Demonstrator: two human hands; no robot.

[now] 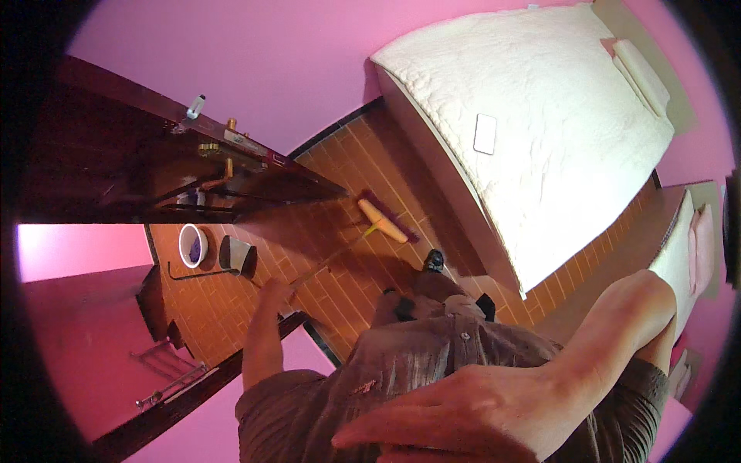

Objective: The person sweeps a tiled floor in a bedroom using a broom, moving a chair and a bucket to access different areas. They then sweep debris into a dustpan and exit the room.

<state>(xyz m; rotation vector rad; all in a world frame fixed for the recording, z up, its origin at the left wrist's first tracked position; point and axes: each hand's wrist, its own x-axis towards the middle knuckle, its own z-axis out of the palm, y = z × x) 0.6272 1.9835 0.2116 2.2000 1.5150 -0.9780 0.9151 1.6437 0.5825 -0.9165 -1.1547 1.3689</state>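
My left hand (275, 293) is closed around the thin stick of a broom (384, 221), out to the left of my body. Its stick slants away to an orange-yellow head with dark purplish bristles, resting on the tiled floor beyond my feet. My right hand (463, 409) is large and close, across the front of my dark shirt (409, 351). Its fingers stretch to the left, with nothing visible in them; the lower fingers are partly cut off by the frame's edge.
A dustpan (245, 256) and a white bucket (185, 245) with something purple inside stand near the dark open door (270, 174). A black bent handle (202, 275) lies beside them. To the right is a bed (556, 154) with a white cover and a phone-like white rectangle (485, 133).
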